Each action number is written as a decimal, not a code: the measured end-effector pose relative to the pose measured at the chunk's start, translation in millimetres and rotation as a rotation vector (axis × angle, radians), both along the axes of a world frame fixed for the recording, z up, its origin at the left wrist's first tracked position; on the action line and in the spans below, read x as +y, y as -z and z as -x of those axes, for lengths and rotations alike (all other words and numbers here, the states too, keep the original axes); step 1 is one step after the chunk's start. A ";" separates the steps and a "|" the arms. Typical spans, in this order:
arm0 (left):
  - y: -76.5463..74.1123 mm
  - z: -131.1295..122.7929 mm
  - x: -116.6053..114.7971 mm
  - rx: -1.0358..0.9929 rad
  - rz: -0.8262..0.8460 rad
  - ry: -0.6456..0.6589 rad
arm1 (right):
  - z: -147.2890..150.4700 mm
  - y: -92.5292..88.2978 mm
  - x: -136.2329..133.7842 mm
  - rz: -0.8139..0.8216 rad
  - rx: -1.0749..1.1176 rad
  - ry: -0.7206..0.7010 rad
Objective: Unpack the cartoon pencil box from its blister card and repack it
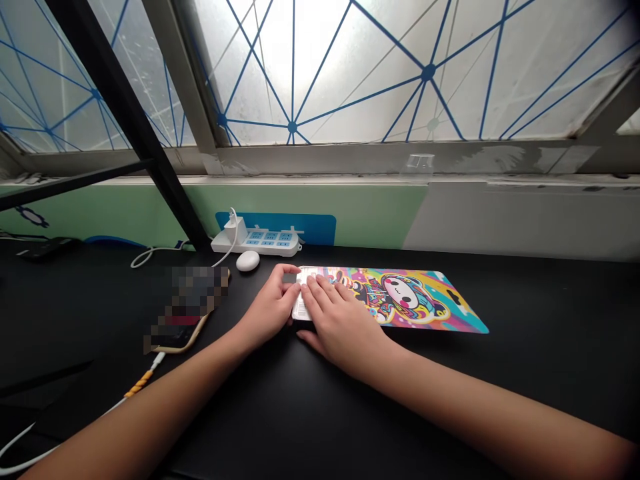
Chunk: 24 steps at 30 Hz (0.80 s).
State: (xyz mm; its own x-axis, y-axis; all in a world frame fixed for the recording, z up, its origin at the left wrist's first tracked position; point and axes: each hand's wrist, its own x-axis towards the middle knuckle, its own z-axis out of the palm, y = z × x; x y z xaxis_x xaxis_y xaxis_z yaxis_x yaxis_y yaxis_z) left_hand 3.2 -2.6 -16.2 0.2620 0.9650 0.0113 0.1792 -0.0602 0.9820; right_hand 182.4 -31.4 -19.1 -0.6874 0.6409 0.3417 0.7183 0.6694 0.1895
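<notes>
A long, flat mat (415,300) with a bright cartoon figure lies on the black desk in front of me. Its left end shows a white panel (301,308) with fine markings; I cannot tell whether this is printed or a separate piece. My left hand (270,300) is closed around that end, its thumb and index finger at the edge and the other fingers partly hidden. My right hand (343,320) lies palm down across the white panel and the print, fingers stretched out and thumb by the near edge.
A phone (187,313) with a charging cable (140,383) lies to the left. Behind it are a white rounded case (248,261) and a power strip (260,241) with a plugged-in charger (235,230). A black metal post (135,127) slants up at the left, before the window.
</notes>
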 end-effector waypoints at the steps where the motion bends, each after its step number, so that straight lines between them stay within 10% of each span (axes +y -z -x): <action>1: 0.3 0.4 0.4 -0.015 0.007 -0.009 | 1.2 0.8 0.4 0.005 0.016 0.011; 16: -2.6 -2.5 0.7 -0.029 0.037 -0.040 | -56.2 -5.6 -0.1 0.103 0.067 0.049; 24: -5.9 7.8 8.9 0.132 -0.038 -0.005 | -132.7 0.0 -6.6 0.022 0.063 0.058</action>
State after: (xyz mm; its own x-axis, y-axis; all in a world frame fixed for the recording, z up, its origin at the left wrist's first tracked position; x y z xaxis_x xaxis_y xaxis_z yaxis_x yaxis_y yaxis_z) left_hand -4.7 6.3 -10.4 0.2587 0.9659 0.0133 0.3072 -0.0953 0.9468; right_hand 315.1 -38.0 -19.1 -0.6265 0.6868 0.3685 0.7659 0.6300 0.1281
